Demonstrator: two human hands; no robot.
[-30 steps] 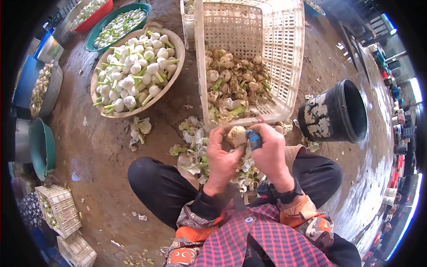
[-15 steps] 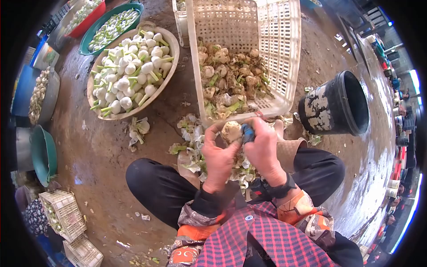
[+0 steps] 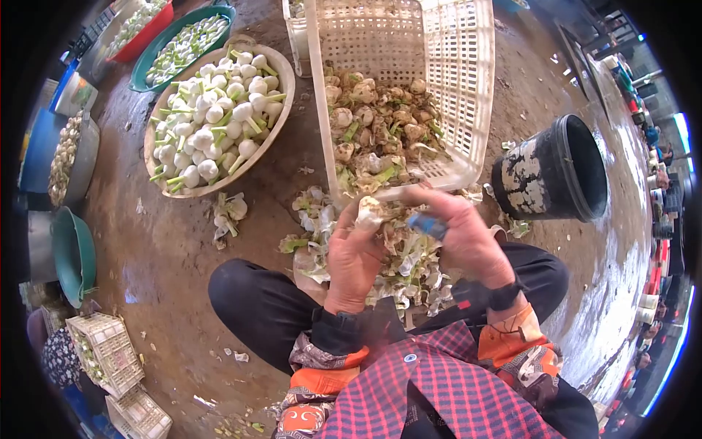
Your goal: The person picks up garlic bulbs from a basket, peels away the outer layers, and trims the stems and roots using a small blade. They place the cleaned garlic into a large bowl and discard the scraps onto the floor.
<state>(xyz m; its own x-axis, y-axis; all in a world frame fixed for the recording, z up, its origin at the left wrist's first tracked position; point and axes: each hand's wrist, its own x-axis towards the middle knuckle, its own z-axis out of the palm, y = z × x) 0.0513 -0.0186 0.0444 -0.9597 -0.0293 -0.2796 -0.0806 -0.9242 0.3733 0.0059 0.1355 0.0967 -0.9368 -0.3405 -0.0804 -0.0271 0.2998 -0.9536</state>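
My left hand (image 3: 352,256) grips a garlic bulb (image 3: 369,212) upright between thumb and fingers; its upper part is brownish and its lower side white. To its right is my right hand (image 3: 468,238), apart from the bulb and smeared by motion, with its fingers curled. A small blue object (image 3: 428,225) shows at its thumb and fingers; whether it is a tool or a wrapping I cannot make out. Below both hands lies a heap of peeled garlic skins and leaves (image 3: 417,267). Just beyond them, a white plastic crate (image 3: 479,95) lies tipped towards me, holding unpeeled garlic (image 3: 365,117).
On the left stands a round basin (image 3: 287,102) of peeled white garlic, with a green tub (image 3: 139,77) of garlic behind it. A black bucket (image 3: 530,175) lies tilted on the right. Stacked crates (image 3: 110,351) stand at lower left.
My right hand has pulled away from the bulb, to the right and slightly towards me. My left hand has shifted slightly left with the bulb, which now shows a white side.
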